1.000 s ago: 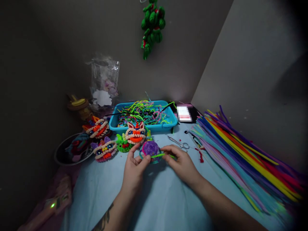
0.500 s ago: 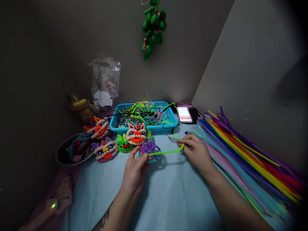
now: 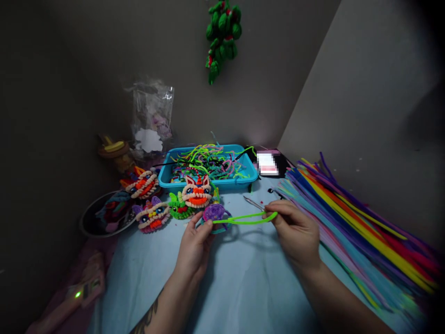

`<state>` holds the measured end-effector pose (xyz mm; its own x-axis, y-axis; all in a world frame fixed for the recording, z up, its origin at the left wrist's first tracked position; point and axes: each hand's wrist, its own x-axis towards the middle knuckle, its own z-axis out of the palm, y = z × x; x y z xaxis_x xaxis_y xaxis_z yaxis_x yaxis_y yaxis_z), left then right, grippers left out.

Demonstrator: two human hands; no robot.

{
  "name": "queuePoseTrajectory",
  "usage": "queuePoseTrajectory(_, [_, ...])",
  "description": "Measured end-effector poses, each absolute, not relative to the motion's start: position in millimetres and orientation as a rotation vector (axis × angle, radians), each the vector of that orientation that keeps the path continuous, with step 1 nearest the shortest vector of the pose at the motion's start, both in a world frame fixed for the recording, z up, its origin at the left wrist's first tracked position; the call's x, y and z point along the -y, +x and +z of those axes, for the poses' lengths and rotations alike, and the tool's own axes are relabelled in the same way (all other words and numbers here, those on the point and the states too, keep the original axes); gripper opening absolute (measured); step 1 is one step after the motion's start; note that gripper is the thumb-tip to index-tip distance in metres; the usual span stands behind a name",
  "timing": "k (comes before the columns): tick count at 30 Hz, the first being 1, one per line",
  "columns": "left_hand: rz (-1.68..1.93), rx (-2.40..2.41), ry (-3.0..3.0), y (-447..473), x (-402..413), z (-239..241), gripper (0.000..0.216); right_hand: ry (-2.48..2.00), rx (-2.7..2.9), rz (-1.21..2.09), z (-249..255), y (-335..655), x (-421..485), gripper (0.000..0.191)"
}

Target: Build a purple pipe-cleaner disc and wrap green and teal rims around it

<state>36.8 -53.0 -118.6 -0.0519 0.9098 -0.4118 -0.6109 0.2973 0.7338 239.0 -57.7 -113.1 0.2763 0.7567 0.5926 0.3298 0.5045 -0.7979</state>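
A bright green pipe cleaner [image 3: 248, 222] stretches between my hands above the blue cloth, folded into a narrow loop. My left hand [image 3: 195, 241] pinches its left end between thumb and fingers. Directly behind those fingertips is a purple coiled pipe-cleaner piece [image 3: 213, 212] with teal edging; I cannot tell whether it is held too. My right hand [image 3: 297, 232] is closed on the loop's bent right end. A pointed silver tool [image 3: 253, 202] shows beyond the right fingers; its grip end is hidden. Finished lion heads, one cream and orange [image 3: 197, 192], sit near my left hand.
A blue tray [image 3: 208, 186] of pipe-cleaner scraps stands at the back. Long coloured pipe cleaners [image 3: 358, 222] lie in a bundle to the right. At left are a dark bowl [image 3: 86, 227] and a pink device [image 3: 92, 283] with a green light. Green ornaments [image 3: 224, 32] hang above.
My right hand has moved right and turned, bending the green pipe cleaner back into a loop. My left hand and the silver tool's tip have hardly shifted.
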Motion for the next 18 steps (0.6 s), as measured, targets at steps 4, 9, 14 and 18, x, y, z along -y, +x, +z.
queuePoseTrajectory(4, [1.278,-1.002,0.358,36.7,52.9,-118.7,0.049,-1.066,1.431,0.427,-112.8,239.3,57.2,0.015])
queuePoseTrajectory(9, [1.256,-0.996,0.35,36.2,51.8,-119.1,0.045,-1.115,1.505,0.379,-116.5,239.1,55.9,0.019])
queuePoseTrajectory(14, [1.217,-0.959,0.363,36.2,54.2,-119.8,0.045,-1.124,1.401,0.519,-122.2,237.7,53.2,0.013])
queuePoseTrajectory(18, [1.171,-0.944,0.375,36.2,56.0,-118.9,0.048,-1.064,1.168,0.815,-127.9,230.8,49.3,0.006])
